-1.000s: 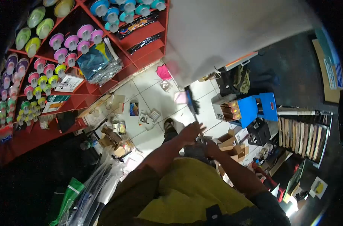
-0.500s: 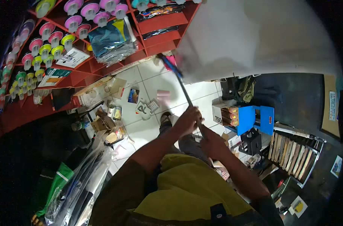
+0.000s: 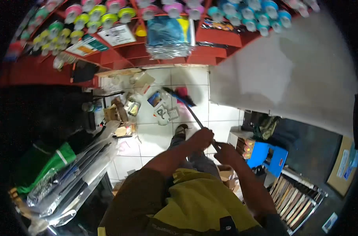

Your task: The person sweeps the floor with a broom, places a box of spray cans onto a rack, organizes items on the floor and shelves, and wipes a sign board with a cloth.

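A long-handled broom (image 3: 195, 117) slants from my hands down to the tiled floor (image 3: 151, 135). My left hand (image 3: 203, 139) wraps round its handle, and my right hand (image 3: 227, 154) grips it nearer to my body. The broom's blue head with dark bristles rests on the tiles, partly over a pink piece (image 3: 181, 91). Just to the left of the head lie a picture card (image 3: 155, 99) and a crumpled white piece with dark marks (image 3: 162, 114). A grey-white flat piece (image 3: 173, 113) is beside them. My shoe (image 3: 181, 129) stands just below this litter.
Red shelving (image 3: 222, 38) with colourful capped items spans the far side. A pale panel (image 3: 261, 84) slopes along the right. Boxes and loose scraps sit at left near a box of bulb-like items (image 3: 246, 148) and blue folder (image 3: 262, 155) at right. Plastic-wrapped goods (image 3: 74, 185) lie lower left.
The broom head has come closer to me, from near the shelving back over the pink piece. My view has turned, and both hands still hold the handle.
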Demonstrator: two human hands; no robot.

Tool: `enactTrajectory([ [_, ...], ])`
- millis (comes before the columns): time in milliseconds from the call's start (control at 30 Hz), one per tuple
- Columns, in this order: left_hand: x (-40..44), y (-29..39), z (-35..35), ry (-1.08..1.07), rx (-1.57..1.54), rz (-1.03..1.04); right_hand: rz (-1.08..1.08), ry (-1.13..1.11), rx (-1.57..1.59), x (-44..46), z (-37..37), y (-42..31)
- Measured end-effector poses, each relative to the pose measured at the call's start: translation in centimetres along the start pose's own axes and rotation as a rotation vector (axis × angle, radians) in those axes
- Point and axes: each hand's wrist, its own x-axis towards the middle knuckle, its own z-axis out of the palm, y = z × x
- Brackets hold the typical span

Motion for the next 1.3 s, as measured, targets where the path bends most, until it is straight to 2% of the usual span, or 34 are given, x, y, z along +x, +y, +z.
enactTrajectory([
  [67, -1.2, 3.5, -2.9, 0.090, 0.082, 0.021, -0.019, -0.012, 0.032, -2.7, -0.8, -2.2],
  [167, -3.6, 6.8, -7.9, 0.287, -0.075, -0.167, -0.022, 0.042, 0.016, -2.8, -0.6, -4.9],
  [267, -4.2, 1.9, -8.1, 0.466, -0.023, -0.155, -0.045, 0.012, 0.004, 1.0, -1.5, -7.3],
  [333, -5.6, -4.4, -6.8, 0.723, -0.157, -0.193, -0.279, 0.168, -0.099, 7.9, 2.4, -5.3],
  [367, -6.0, -7.1, -6.4, 0.746, -0.152, -0.201, -0.307, 0.104, -0.218, 11.1, 3.2, -4.8],
  [433, -6.5, -10.5, -5.2, 0.407, 0.180, -0.237, -0.340, 0.031, -0.346, 13.4, 3.6, -5.8],
  [467, -6.8, -11.2, -4.1, 0.416, 0.176, -0.249, -0.251, -0.020, -0.269, 13.8, 4.2, -6.4],
  [567, -7.8, -11.6, -1.7, 0.247, 0.214, -0.289, -0.077, -0.124, -0.126, 14.0, 4.8, -7.0],
  [600, -7.9, -10.7, -1.1, 0.253, 0.215, -0.299, -0.171, -0.109, -0.131, 13.2, 4.7, -6.0],
  [667, -7.2, -7.3, 0.5, 0.457, -0.060, -0.376, -0.274, -0.100, -0.142, 11.6, 4.2, -3.9],
  [767, -6.3, -2.3, 0.7, 0.611, -0.143, -0.294, -0.238, -0.236, -0.254, 9.0, 3.5, -1.4],
  [800, -5.7, -1.1, 1.3, 0.693, -0.168, -0.263, -0.242, -0.216, -0.245, 7.0, 2.7, -1.2],
  [867, -5.3, 2.4, -0.5, 0.670, -0.136, -0.284, -0.263, -0.203, -0.243, 3.6, -1.1, -3.6],
  [933, -4.9, 5.5, -3.3, 0.620, -0.113, -0.285, -0.091, -0.309, -0.138, 0.1, -5.0, -7.7],
  [967, -4.6, 6.6, -4.9, 0.652, -0.097, -0.316, -0.099, -0.310, -0.135, 0.0, -5.4, -7.2],
  [1000, -4.4, 7.3, -6.3, 0.685, -0.081, -0.347, -0.203, -0.214, -0.118, -0.1, -5.7, -6.4],
  [1067, -4.3, 6.4, -7.6, 0.715, -0.058, -0.381, -0.410, -0.021, -0.079, 0.1, -5.9, -5.2],
  [1133, -4.4, 3.4, -8.5, 0.824, 0.206, -0.441, -0.441, -0.035, -0.181, 2.9, -5.9, -5.9],
  [1200, -5.8, -0.3, -9.5, 0.890, 0.126, -0.531, -0.478, 0.001, -0.307, 6.6, -4.5, -7.7],
  [1300, -9.7, -7.5, -10.0, 0.966, 0.161, -0.522, -0.518, 0.040, -0.344, 13.5, -1.2, -11.0],
])
